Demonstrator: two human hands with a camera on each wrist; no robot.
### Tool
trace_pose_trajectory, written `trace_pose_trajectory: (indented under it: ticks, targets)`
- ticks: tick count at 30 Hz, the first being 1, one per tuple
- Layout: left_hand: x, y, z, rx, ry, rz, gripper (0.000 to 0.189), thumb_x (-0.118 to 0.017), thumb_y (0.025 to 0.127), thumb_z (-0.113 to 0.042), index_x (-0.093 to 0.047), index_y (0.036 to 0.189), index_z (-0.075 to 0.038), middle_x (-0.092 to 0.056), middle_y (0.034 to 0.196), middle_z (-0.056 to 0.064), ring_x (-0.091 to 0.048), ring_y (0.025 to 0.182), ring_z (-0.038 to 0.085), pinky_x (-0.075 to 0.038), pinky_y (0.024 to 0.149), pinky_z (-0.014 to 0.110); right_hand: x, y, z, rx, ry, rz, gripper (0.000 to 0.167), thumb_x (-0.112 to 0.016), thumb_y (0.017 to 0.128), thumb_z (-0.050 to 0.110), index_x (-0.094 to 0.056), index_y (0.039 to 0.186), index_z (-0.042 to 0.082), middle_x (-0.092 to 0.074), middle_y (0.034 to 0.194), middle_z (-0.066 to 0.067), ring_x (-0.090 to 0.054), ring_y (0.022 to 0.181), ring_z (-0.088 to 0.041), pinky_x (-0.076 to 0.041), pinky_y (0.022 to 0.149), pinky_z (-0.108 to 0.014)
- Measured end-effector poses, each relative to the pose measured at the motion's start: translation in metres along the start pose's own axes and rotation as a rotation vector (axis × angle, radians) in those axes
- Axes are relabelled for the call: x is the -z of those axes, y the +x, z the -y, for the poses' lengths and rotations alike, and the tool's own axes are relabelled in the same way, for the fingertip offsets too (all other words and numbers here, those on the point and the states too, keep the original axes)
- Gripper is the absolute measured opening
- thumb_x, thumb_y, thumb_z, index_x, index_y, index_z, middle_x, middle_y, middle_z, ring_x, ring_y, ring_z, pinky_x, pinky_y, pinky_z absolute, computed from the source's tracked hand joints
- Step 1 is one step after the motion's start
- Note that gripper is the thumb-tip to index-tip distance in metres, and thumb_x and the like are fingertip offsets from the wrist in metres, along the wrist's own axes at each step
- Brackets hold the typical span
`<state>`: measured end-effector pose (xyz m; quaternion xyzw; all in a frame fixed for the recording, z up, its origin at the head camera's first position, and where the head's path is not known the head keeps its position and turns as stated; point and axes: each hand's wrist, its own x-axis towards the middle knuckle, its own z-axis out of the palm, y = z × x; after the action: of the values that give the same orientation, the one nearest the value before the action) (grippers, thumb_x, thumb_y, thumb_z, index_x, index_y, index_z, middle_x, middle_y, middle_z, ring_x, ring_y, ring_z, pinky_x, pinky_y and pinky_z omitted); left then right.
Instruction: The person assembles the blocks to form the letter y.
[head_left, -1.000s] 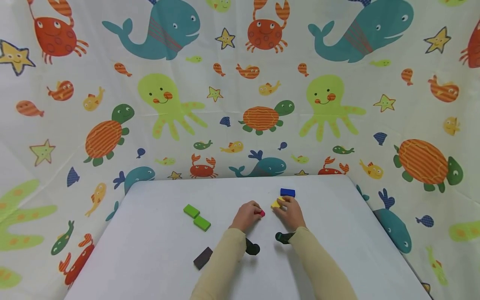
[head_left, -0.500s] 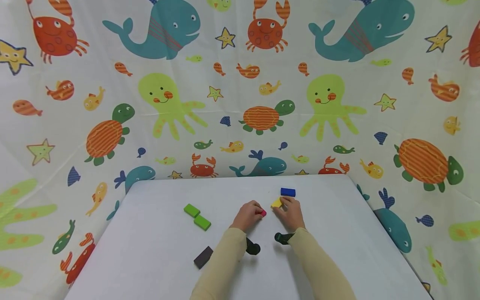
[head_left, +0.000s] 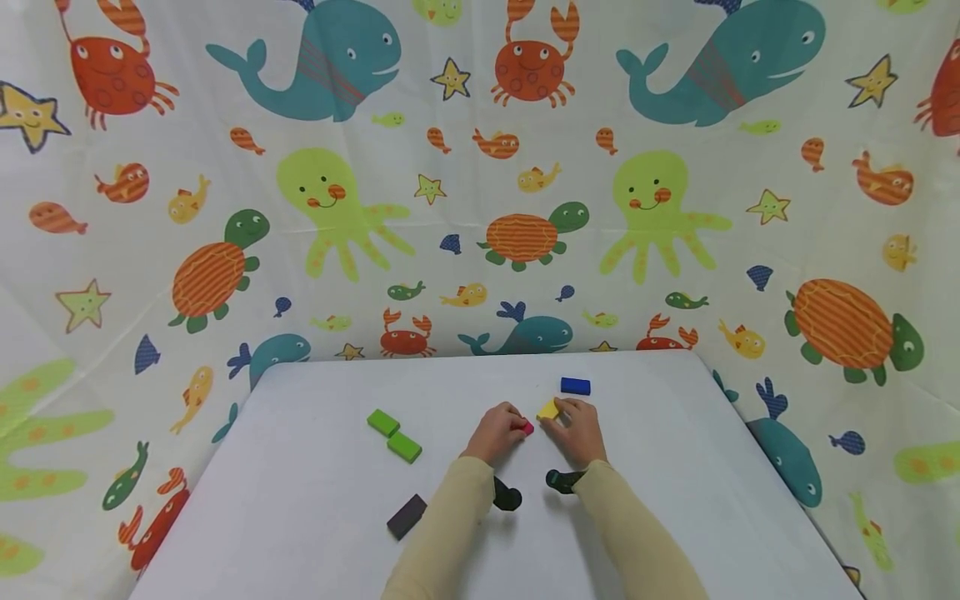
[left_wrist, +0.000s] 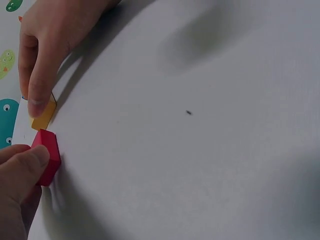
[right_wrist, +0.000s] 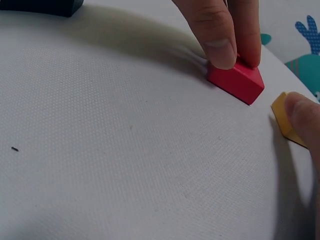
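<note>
My left hand (head_left: 495,433) pinches a red block (left_wrist: 48,155) between thumb and fingers, on the white table. Just right of it and a little farther back, my right hand (head_left: 577,429) holds a yellow block (head_left: 550,410) by thumb and fingers. In the right wrist view the red block (right_wrist: 239,81) and the yellow block (right_wrist: 283,116) lie a short gap apart, the right thumb on the yellow one. A blue block (head_left: 576,386) sits behind the right hand, touched by neither hand.
Two green blocks (head_left: 404,447) lie corner to corner on the left of the white table (head_left: 300,500). A dark brown block (head_left: 407,517) is beside the left forearm. A sea-animal curtain (head_left: 465,167) hangs behind the table.
The yellow block and my right hand have shifted slightly left, away from the blue block and closer to the red one. The left hand has barely moved.
</note>
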<state>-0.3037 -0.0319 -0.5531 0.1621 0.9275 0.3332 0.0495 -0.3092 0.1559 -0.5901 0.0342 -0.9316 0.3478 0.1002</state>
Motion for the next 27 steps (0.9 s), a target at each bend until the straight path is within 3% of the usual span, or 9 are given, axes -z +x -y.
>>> trace_pose_trajectory:
  ticks: [11,27]
  targets:
    - [-0.004,0.003,0.0,0.001,0.01,-0.024,0.013,-0.076,0.085,-0.011,-0.079,0.097,-0.006,-0.062,0.095,0.001,-0.057,0.089,0.016,-0.052,0.089,0.029,-0.011,0.004,-0.004,0.037,-0.015,-0.017,0.058,-0.073,0.085,0.046,-0.065,0.128,0.009,-0.062,0.125,-0.014,-0.049,0.12,-0.034,-0.039,0.103,-0.053]
    - [-0.005,0.004,0.001,-0.031,-0.004,-0.043,0.013,-0.076,0.085,-0.011,-0.078,0.096,-0.004,-0.063,0.095,0.002,-0.057,0.089,0.016,-0.052,0.087,0.031,-0.013,0.0,-0.001,0.077,-0.009,-0.039,0.053,-0.073,0.087,0.041,-0.066,0.126,0.006,-0.063,0.121,-0.015,-0.051,0.116,-0.034,-0.042,0.101,-0.051]
